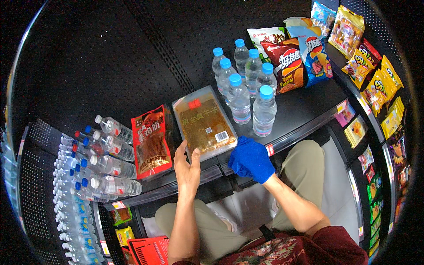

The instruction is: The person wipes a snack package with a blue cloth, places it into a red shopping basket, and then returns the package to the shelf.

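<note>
My left hand (pixel 187 169) is at the front left corner of a flat clear plastic food pack (pixel 202 127) with brown contents. Its thumb and fingers are apart, and its fingertips seem to touch the pack's edge. Blue cloth (pixel 252 159), perhaps a glove, covers my right hand at the shelf's front edge, close to the pack's front right corner. The cloth hides the fingers. Left of the pack lies a red snack bag (pixel 152 142). Several water bottles with light-blue caps (pixel 265 111) stand upright to its right.
On the black shelf (pixel 314 109), chip bags (pixel 291 66) stand behind the bottles at right. More clear bottles (pixel 114 167) are at left. Snack-filled shelves (pixel 379 89) curve along the right side. A red basket (pixel 149 250) is at lower left. My knees (pixel 306 162) are near the shelf front.
</note>
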A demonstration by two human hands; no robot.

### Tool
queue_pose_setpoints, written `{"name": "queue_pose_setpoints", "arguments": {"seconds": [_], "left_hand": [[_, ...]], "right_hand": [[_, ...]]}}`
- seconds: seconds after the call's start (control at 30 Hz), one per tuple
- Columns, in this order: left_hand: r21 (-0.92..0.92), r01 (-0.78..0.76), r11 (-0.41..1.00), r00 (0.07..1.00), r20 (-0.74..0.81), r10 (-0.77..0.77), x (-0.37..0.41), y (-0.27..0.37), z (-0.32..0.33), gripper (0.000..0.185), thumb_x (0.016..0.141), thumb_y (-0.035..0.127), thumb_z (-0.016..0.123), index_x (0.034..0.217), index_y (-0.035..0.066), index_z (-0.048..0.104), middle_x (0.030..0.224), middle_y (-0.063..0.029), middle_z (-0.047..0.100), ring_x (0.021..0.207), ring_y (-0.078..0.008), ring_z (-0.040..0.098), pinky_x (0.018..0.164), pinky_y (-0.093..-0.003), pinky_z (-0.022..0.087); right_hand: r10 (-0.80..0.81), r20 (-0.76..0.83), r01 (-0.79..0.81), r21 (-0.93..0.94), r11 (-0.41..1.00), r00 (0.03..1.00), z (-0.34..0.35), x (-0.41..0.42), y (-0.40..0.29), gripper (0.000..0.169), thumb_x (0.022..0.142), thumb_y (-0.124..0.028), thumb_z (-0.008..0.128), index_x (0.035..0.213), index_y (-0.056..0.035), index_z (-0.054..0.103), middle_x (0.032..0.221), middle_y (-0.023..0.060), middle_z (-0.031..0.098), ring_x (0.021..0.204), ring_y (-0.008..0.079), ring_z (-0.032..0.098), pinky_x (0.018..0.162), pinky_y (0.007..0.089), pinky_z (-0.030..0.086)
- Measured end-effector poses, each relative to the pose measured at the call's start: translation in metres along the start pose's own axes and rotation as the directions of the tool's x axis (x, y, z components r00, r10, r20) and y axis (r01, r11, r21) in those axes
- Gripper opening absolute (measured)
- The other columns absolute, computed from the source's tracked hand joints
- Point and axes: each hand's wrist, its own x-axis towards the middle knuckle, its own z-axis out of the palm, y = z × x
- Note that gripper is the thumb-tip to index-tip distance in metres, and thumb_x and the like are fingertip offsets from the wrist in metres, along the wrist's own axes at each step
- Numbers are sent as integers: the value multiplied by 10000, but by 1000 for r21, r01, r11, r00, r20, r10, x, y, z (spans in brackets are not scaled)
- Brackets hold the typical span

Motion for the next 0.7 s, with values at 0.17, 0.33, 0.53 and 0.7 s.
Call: {"name": "queue_pose_setpoints", "arguments": {"seconds": [0.17,0.33,0.53,0.7], "left_hand": [[-429,119,895,988,-34,-148,1,15,2,645,946,239,646,1433,-72,360,1358,-229,509,1220,-267,531,1011,-385,446],[-591,275,759,961,138,-241,13,16,10,518,939,193,649,1361,-46,464,1191,-153,610,984,-206,629,706,-314,579],[-714,293,636,954,178,-240,15,13,15,272,943,74,574,1180,-57,544,1009,-128,644,813,-209,668,628,-336,621],[-767,271,581,950,115,-290,-24,24,6,258,935,70,583,1164,-44,546,963,-107,627,841,-211,662,655,-352,624]], "right_hand": [[-47,-81,60,168,984,996,7,-5,17,105,683,-260,650,681,-179,716,790,107,640,787,312,620,640,433,491],[161,-56,-141,268,953,985,10,-4,13,183,788,-250,602,671,-133,680,762,131,647,763,317,637,642,433,493],[143,-108,-113,244,963,984,16,-2,14,241,887,-252,554,744,-67,614,691,160,637,661,300,639,600,416,489],[316,234,-283,952,118,919,7,-20,3,325,990,-264,481,726,-86,542,583,95,556,492,199,558,459,330,422]]}}
